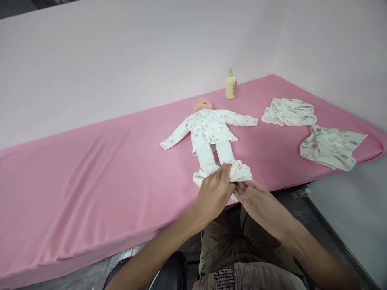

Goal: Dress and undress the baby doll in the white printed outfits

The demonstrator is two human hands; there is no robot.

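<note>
A baby doll lies on its back on the pink sheet, its head toward the wall and its feet toward me. It wears a white printed baby shirt with the sleeves spread out. White baby pants are bunched around its lower legs near the bed's edge. My left hand is closed over the pants, its fingers pinching the cloth between the legs. Palm turned up, my right hand has its fingertips closed at the right pant leg's cloth. The doll's feet are mostly hidden.
A pump bottle of pale yellow liquid stands by the wall. Two crumpled printed white cloths lie on the right of the pink sheet. A black chair is below the bed's edge.
</note>
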